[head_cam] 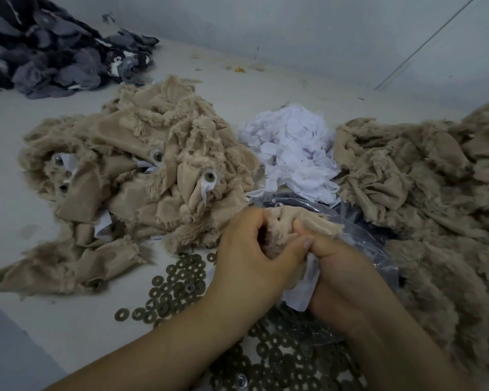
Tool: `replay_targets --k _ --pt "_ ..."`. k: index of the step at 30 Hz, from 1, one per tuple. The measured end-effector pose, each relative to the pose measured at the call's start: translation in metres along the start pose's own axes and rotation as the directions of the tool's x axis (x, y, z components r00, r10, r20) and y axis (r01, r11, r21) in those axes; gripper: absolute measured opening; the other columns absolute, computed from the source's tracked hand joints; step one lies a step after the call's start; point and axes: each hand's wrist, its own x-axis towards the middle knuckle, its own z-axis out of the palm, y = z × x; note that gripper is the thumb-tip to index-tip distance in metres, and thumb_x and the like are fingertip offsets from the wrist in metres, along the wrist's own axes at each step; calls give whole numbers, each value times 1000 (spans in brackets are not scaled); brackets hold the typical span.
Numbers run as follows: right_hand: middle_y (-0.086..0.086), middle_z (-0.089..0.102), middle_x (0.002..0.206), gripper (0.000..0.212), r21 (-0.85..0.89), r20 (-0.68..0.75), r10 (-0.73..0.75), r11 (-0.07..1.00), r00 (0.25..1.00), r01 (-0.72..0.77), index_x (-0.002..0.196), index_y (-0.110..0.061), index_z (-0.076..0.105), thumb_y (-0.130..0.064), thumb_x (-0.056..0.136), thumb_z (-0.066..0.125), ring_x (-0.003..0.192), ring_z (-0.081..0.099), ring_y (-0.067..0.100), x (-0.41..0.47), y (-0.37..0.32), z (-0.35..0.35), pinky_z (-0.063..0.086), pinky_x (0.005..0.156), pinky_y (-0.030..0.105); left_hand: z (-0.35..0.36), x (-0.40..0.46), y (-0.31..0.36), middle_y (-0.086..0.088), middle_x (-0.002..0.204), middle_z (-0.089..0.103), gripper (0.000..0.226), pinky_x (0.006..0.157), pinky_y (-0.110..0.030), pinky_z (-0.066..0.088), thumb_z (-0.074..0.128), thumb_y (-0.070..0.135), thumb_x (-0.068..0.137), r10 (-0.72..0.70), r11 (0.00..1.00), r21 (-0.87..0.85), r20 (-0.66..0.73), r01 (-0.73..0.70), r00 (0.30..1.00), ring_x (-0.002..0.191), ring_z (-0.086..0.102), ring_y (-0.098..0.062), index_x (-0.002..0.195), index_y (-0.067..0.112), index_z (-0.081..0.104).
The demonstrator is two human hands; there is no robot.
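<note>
**Plush-piece station: items around the hands**

1. Beige plush piece (291, 221). Bunched between both hands, above the washers and just in front of the plastic bag. The left hand (249, 249) has its fingers curled round the left side of the cloth. The right hand (339, 277) pinches the other side, thumb against fingers, and a white backing strip (299, 294) hangs below it. The close, tight hold is likely for pressing a small part through the fabric; the part itself is hidden.
2. Ring washers (175, 289). A dark, loose heap under and left of the wrists, within easy reach, probably as fasteners.
3. Left pile (141, 136). Beige pieces beyond the left hand, several showing a round eye (209, 177) and a white strip. Judged to be finished stock.
4. Right pile (424, 193). Beige pieces right of the right hand with no eyes showing. Judged to be awaiting work.
5. White scraps (291, 153). Heaped beyond the hands, between the two piles.
6. Plastic bag (364, 230). Clear, just beyond the right hand, with dark contents that cannot be made out.
7. Grey fabric heap (54, 52). Far beyond the left hand, well apart from the rest.

Surface: a pale tabletop (40, 320), stained and dusted with lint.
Room: a plain pale wall (294, 29) beyond, with a thin dark line crossing it at the far right.
</note>
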Motion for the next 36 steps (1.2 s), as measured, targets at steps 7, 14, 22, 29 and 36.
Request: replay_targets --k 7,14,22,29,36 --pt "15 72 116 50 87 26 61 994 998 -63 126 -7 61 -24 79 67 95 74 27 -1 0 -1 62 72 38 -6 4 -6 -3 56 58 21 45 -28 45 64 8 86 -32 991 -129 -18 29 999 49 50 -11 66 3 62" --pt "7 77 77 21 320 -136 92 946 987 -44 92 -4 70 -18 94 54 60 74 13 3 7 7 54 45 20 -9 6 -8 -17 54 52 23 49 -28 39 63 13 83 -153 924 -348 49 160 987 52 46 -18 61 7 64" --pt "18 67 127 39 269 -156 175 955 972 -129 132 -3 60 -24 101 49 116 65 30 -2 2 12 50 100 39 -5 8 -9 -7 54 46 23 48 -28 34 57 18 76 -228 888 -384 113 254 967 52 40 -19 58 3 55" --pt "22 70 117 44 167 -94 104 982 990 -87 121 4 66 -21 85 62 110 69 33 -4 -1 11 54 92 40 -6 10 -12 -28 72 61 26 59 -37 50 61 11 95 -199 890 -391 127 234 972 62 55 -25 73 -1 65" --pt "21 68 122 39 158 -117 106 984 987 -87 125 4 63 -15 91 59 118 63 35 -2 3 11 44 109 46 -7 10 -13 -32 76 61 25 65 -42 50 58 7 96 -239 866 -422 123 268 963 65 56 -28 74 -4 65"
